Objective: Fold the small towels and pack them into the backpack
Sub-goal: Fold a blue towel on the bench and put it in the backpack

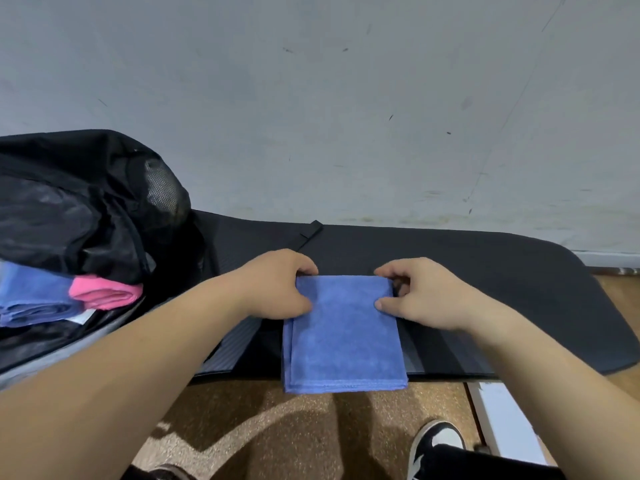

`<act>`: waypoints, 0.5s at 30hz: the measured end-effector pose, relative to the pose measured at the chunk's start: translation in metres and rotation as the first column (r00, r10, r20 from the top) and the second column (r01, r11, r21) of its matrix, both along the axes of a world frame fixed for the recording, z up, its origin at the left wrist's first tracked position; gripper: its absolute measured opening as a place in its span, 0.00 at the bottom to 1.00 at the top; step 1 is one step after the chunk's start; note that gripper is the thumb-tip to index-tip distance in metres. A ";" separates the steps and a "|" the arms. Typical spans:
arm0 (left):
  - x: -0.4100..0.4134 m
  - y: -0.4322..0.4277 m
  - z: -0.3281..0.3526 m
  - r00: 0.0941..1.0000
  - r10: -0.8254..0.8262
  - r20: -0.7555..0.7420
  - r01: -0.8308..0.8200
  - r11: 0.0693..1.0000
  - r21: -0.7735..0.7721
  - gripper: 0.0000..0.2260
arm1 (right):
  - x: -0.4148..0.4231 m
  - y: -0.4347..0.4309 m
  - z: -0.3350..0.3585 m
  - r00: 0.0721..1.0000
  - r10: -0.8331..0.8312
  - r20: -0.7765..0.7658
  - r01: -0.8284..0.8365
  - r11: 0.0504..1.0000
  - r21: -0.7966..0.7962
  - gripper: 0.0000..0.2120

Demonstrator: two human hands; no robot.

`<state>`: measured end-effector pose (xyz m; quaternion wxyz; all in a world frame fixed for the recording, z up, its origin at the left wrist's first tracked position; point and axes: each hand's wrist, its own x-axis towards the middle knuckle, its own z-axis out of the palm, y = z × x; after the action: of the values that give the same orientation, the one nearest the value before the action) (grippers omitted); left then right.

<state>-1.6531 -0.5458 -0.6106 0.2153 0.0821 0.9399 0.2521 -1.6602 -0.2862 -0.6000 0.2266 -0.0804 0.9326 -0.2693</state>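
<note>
The left hand (277, 287) and right hand (420, 294) are pinching the blue towel (343, 336) by its far corners; it is lying over the near edge of the mat (491, 275).

Mat (485, 292) right of the blue towel (343, 330) is bare, so pass there. On your left the backpack (86, 209) blocks the mat's end, its mouth part-filled with packed towels (45, 292). Wall (346, 98) closes the far side right behind the mat. White box (502, 417) sits on the floor, near right.
</note>
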 end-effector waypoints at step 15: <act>0.027 -0.006 0.025 0.933 0.357 -0.037 -0.308 0.848 0.432 0.10 | 0.023 0.008 0.014 0.973 -0.178 -0.146 0.112 0.920 -0.376 0.11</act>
<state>-1.6257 -0.5517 -0.5855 0.0908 -0.0233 0.8743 0.4763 -1.6377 -0.2782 -0.5856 0.1032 -0.0750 0.8861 -0.4456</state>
